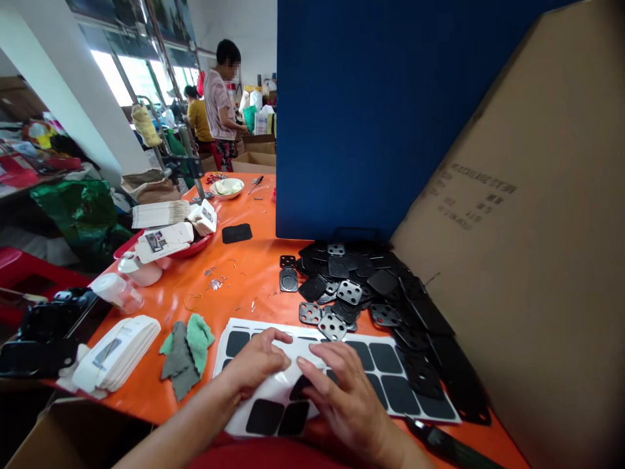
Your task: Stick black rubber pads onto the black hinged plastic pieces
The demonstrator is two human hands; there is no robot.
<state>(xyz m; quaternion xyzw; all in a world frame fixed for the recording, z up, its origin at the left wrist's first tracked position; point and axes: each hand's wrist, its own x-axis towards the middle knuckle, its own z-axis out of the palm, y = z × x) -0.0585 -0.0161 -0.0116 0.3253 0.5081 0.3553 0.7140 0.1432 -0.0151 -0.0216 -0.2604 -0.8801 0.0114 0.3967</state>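
A white backing sheet (293, 352) carrying several black square pads lies at the near edge of the orange table (244, 280). My left hand (256, 365) rests on the sheet with its fingers curled down against it. My right hand (346, 391) lies beside it, fingertips pressed on the sheet next to a black pad (299, 388). Whether either hand grips a pad I cannot make out. Just behind the sheet sits a pile of black and metal square plates with holes (361, 286).
A blue partition (371, 111) and a large cardboard box (537, 228) wall off the back and right. To the left lie a green cloth (188, 352), stacked white cards (117, 355), a red tray (195, 247), a bowl (227, 187). Two people stand far back.
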